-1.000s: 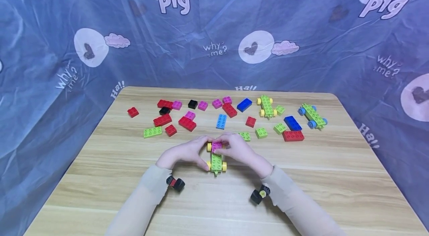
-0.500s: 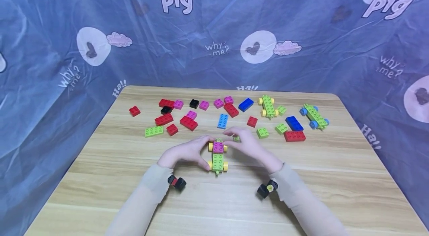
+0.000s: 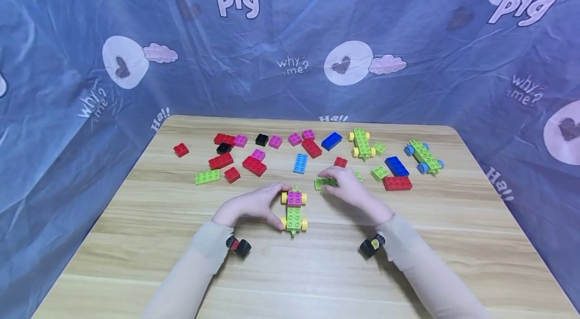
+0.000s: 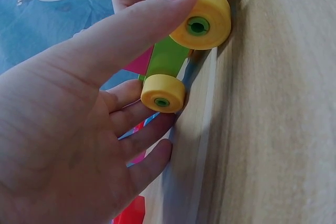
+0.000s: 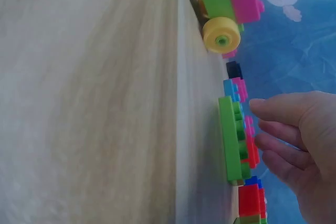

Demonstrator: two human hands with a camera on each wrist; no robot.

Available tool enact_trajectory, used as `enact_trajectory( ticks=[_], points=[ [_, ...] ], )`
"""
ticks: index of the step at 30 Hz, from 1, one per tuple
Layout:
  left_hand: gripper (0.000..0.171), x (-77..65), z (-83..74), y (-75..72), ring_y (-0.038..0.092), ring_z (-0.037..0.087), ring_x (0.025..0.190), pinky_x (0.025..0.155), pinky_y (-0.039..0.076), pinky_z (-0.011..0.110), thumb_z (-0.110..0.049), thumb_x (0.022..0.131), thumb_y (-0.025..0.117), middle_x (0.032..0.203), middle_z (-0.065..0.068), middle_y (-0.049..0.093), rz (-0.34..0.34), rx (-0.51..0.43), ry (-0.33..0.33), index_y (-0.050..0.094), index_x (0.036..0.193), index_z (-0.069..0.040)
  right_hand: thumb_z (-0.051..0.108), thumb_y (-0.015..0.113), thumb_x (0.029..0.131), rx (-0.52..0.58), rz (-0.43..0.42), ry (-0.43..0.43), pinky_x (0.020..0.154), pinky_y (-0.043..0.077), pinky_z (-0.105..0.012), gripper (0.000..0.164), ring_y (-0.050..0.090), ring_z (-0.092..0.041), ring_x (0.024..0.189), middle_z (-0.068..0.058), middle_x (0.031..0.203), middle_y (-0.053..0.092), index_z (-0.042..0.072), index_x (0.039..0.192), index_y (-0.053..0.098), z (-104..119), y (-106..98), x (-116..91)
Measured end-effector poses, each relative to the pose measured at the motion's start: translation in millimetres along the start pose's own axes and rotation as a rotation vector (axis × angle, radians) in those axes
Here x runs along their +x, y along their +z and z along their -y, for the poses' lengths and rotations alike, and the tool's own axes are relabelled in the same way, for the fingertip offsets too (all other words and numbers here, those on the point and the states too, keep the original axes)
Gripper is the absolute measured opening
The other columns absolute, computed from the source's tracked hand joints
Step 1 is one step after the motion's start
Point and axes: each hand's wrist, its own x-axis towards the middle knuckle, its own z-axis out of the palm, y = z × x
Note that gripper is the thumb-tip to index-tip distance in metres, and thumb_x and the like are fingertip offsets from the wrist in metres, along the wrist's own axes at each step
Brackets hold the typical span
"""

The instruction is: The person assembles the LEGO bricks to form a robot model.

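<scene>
A lime green toy car base (image 3: pixel 294 219) with yellow wheels stands lengthwise on the table, a pink brick (image 3: pixel 294 198) fitted on its far end. My left hand (image 3: pixel 254 206) rests along its left side. In the left wrist view the thumb touches the nearer wheel (image 4: pixel 202 19), and the relaxed fingers lie by the farther wheel (image 4: pixel 163 94). My right hand (image 3: pixel 351 187) hovers over a long lime green brick (image 3: pixel 319 184), covering part of it. In the right wrist view its loosely bent fingers (image 5: pixel 273 107) stand just apart from that brick.
Loose red, pink, black, blue and green bricks lie across the table's far half, among them a light blue brick (image 3: pixel 300 163). Two more car bases, one yellow-wheeled (image 3: pixel 361 143) and one blue-wheeled (image 3: pixel 425 157), stand at the back right. A printed blue cloth (image 3: pixel 290 22) hangs behind.
My right hand has let go of the pink brick on the car and moved right and away to the long green brick. The left hand has stayed by the car.
</scene>
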Motion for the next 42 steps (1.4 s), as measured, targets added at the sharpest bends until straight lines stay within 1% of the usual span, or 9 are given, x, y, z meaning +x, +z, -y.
enact_trajectory(
  ticks=[6, 12, 17, 24, 29, 42],
  points=[
    [0.102, 0.0, 0.4, -0.2, 0.03, 0.023, 0.142, 0.117, 0.025, 0.04, -0.037, 0.065, 0.089, 0.15, 0.006, 0.037, 0.005, 0.008, 0.001, 0.033, 0.146, -0.012, 0.009, 0.074, 0.08, -0.016, 0.064, 0.051, 0.098, 0.048, -0.046, 0.038, 0.062, -0.032, 0.11, -0.016, 0.116, 0.066, 0.0, 0.116, 0.064, -3, 3, 4],
    [0.099, -0.4, -1.8, -1.0, 0.034, 0.024, 0.139, 0.116, 0.027, 0.041, -0.034, 0.064, 0.089, 0.145, 0.007, 0.042, -0.003, 0.004, 0.01, 0.036, 0.144, -0.009, 0.009, 0.073, 0.081, -0.003, 0.082, 0.082, 0.101, 0.045, -0.047, 0.039, 0.059, -0.033, 0.114, -0.017, 0.118, 0.065, 0.0, 0.118, 0.064, -6, 8, 6],
    [0.099, 0.2, -2.4, -0.7, 0.035, 0.022, 0.139, 0.116, 0.027, 0.039, -0.034, 0.064, 0.089, 0.145, 0.004, 0.042, -0.001, 0.014, 0.005, 0.036, 0.144, -0.012, 0.006, 0.071, 0.08, -0.001, 0.084, 0.08, 0.1, 0.046, -0.047, 0.037, 0.06, -0.034, 0.113, -0.017, 0.116, 0.066, -0.001, 0.116, 0.065, -8, 10, 7],
    [0.098, -0.1, -2.7, -1.2, 0.035, 0.022, 0.139, 0.116, 0.028, 0.039, -0.034, 0.065, 0.089, 0.145, 0.005, 0.042, -0.003, 0.017, 0.008, 0.036, 0.144, -0.011, 0.007, 0.071, 0.08, 0.0, 0.091, 0.082, 0.098, 0.047, -0.046, 0.034, 0.061, -0.033, 0.11, -0.017, 0.114, 0.067, 0.0, 0.114, 0.066, -6, 11, 9],
    [0.098, 0.1, -2.0, -1.0, 0.034, 0.022, 0.139, 0.116, 0.027, 0.039, -0.034, 0.065, 0.089, 0.145, 0.004, 0.042, -0.002, 0.022, 0.003, 0.035, 0.144, -0.012, 0.01, 0.072, 0.082, -0.005, 0.1, 0.111, 0.097, 0.048, -0.046, 0.035, 0.062, -0.032, 0.109, -0.016, 0.114, 0.067, 0.0, 0.114, 0.066, -4, 13, 10],
    [0.1, -0.3, -1.8, -1.3, 0.032, 0.023, 0.141, 0.117, 0.026, 0.04, -0.036, 0.065, 0.089, 0.149, 0.006, 0.039, 0.003, 0.018, -0.008, 0.034, 0.146, -0.012, 0.015, 0.076, 0.08, 0.019, 0.066, 0.19, 0.09, 0.052, -0.043, 0.035, 0.065, -0.029, 0.1, -0.015, 0.108, 0.069, 0.0, 0.111, 0.067, 1, 17, 14]
  ],
)
